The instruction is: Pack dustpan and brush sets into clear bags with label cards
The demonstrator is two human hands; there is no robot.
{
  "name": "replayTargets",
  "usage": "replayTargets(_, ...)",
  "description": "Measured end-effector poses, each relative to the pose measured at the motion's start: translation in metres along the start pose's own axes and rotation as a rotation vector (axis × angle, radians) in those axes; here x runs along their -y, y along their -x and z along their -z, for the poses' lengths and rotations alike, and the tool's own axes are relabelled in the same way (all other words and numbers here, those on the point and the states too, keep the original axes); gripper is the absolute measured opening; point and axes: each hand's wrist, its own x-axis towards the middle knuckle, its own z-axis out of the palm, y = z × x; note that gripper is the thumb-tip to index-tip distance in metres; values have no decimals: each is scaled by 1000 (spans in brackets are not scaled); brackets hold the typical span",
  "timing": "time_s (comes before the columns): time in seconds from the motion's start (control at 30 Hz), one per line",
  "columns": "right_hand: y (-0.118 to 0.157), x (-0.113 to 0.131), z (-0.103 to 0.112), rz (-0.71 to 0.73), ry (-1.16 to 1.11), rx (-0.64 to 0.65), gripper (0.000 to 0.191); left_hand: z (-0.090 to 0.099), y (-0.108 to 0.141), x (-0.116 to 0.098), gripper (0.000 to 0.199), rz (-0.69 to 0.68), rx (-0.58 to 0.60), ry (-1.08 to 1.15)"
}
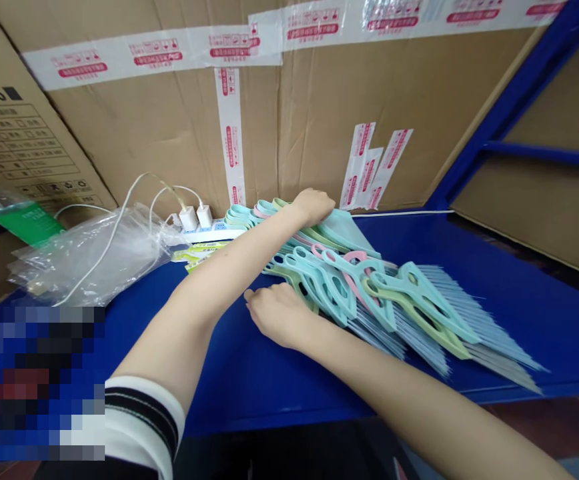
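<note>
My left hand [313,206] reaches over a stack of pastel dustpans [352,230] with looped handles at the back of the table. Its fingers curl down on the far side, and their tips are hidden. Closer to me, my right hand [280,313] is closed, low over the table beside the handles of several hand brooms. Whatever it may hold is out of sight. The brooms lie overlapped in a row: a turquoise broom [427,300], a green broom [414,310] and a pink broom [353,280] show, with grey-blue bristles pointing right.
Behind stands a large taped cardboard box [314,100]. A power strip [219,231] with white chargers [188,218], a clear plastic bag [104,250] and a green-labelled bottle [24,220] are at left. The blue table [269,393] has a blue metal frame [514,93] at right.
</note>
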Motion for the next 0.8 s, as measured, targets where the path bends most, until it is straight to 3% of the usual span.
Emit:
replayTargets(0.23, 2, -1, 0, 0, -31, -12, 30, 25, 16, -9, 29, 33, -46, -26)
replayTargets(0.37, 1, 0, 2, -1, -41, -19, 31, 43, 44, -6, 32, 19, -178, -44)
replayTargets(0.57, 6, 0, 3, -8, -69, -33, 29, 58, 138, -5, 37, 102, -236, -41)
replayTargets(0.67, 8, 1, 0, -25, -100, -82, 26, 51, 196, -8, 37, 82, -260, -93)
replayTargets(0.8, -4, 9, -6, -62, -162, -248, 28, 37, 260, -12, 30, 6, -436, -267)
